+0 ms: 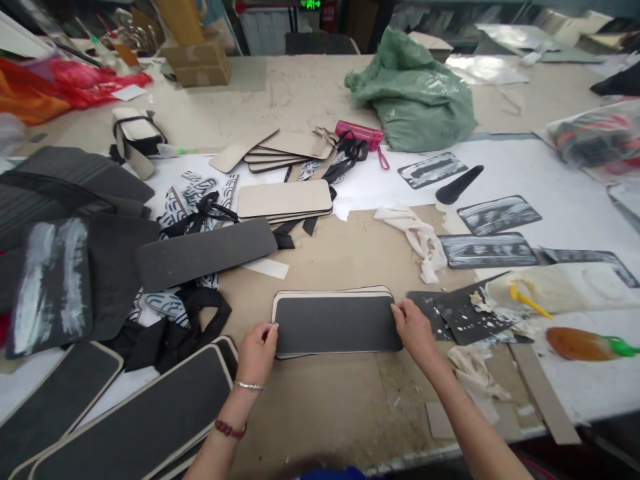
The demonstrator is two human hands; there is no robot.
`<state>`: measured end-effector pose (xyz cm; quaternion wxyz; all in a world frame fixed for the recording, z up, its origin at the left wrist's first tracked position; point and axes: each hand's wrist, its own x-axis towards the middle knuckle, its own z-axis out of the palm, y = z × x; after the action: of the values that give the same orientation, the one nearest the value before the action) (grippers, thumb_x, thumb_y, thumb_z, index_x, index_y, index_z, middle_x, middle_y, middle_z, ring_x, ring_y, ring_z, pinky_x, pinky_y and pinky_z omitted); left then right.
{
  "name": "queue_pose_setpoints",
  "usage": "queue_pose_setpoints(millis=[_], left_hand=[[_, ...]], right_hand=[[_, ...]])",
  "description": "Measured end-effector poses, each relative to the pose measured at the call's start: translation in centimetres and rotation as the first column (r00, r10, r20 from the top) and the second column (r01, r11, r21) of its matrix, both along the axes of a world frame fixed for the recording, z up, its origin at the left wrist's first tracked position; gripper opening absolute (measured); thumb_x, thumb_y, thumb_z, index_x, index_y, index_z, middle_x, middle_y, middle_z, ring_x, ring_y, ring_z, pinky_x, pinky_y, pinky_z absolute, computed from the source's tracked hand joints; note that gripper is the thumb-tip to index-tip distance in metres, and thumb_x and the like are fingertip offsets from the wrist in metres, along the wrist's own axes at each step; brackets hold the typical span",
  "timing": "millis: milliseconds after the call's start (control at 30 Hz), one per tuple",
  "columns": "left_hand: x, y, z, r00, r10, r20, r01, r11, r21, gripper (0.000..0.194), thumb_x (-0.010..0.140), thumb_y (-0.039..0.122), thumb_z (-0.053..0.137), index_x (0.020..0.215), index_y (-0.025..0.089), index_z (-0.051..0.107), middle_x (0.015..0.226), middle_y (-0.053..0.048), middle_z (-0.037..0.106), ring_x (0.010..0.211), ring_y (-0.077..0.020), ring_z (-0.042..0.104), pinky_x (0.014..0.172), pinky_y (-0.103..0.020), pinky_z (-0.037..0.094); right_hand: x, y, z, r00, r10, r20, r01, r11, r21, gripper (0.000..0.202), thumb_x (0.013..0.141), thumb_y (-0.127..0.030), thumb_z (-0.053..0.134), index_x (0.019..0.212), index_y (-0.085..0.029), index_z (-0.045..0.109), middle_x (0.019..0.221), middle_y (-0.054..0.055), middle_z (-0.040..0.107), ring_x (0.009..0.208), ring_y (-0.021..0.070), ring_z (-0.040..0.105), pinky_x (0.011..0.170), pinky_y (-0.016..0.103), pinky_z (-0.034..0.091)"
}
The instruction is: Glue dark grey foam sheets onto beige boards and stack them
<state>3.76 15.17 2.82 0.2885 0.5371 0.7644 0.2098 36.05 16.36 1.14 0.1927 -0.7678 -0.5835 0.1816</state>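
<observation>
A dark, round-cornered oblong panel (336, 325) lies flat.

Place: workshop | long worktable (280, 93) | white-smeared dark panels (487, 251) | stacked beige panels (285, 199) | rags (415, 232)

Panel (337, 325) between left hand (257, 352) and right hand (413, 327), straps (207, 208) left, 2 cloths (425, 240) and bottle (577, 343) right, sack (417, 97) behind, all on worktable (300, 87)

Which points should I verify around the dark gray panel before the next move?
1. Left hand at the dark gray panel's left edge: ok.
2. Right hand at its right edge: ok.
3. Panel flush with the beige layer beneath: not ok, beige shows along the top and left.
4. Upper white rag apart from the panel: ok.
5. Amber bottle apart from the right hand: ok.
6. Panel's underside coated: cannot tell, hidden.
</observation>
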Motion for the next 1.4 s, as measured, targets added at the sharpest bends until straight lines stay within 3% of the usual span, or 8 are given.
queue_pose_setpoints(millis=[167,700,1400], left_hand=[[-0.02,0.28,-0.39,0.998,-0.023,-0.050,0.022,1.000,-0.022,0.028,0.072,0.040,0.041,0.059,0.020,0.055,0.063,-0.003,0.053,0.063,-0.0178,0.050,0.064,-0.029,0.039],[-0.25,0.93,-0.49,0.999,0.038,0.011,-0.037,0.996,-0.084,0.020,0.073,0.024,0.049,0.054,0.019,0.046,0.058,0.001,0.049,0.063,-0.0144,0.048,0.064,-0.026,0.037],[-0.40,0.61,-1.02,0.997,-0.044,-0.061,0.039,0.997,-0.071,0.022,0.074,0.033,0.047,0.056,0.020,0.047,0.059,0.000,0.052,0.064,-0.0171,0.051,0.066,-0.028,0.038]], right_hand=[[-0.23,0.42,-1.01,0.997,0.025,0.076,-0.024,1.000,-0.013,0.023,0.082,-0.039,0.029,0.069,-0.023,0.038,0.068,0.005,0.053,0.066,0.0191,0.051,0.063,0.030,0.036],[-0.12,1.05,-0.49,0.983,0.098,0.156,-0.077,0.987,-0.139,0.017,0.076,-0.037,0.036,0.065,-0.023,0.036,0.064,0.003,0.047,0.062,0.0188,0.046,0.057,0.030,0.033],[-0.79,0.39,-0.97,0.979,0.051,0.199,-0.032,0.995,-0.097,0.013,0.084,-0.023,0.040,0.072,-0.020,0.042,0.073,0.003,0.050,0.068,0.0161,0.046,0.061,0.026,0.031]])
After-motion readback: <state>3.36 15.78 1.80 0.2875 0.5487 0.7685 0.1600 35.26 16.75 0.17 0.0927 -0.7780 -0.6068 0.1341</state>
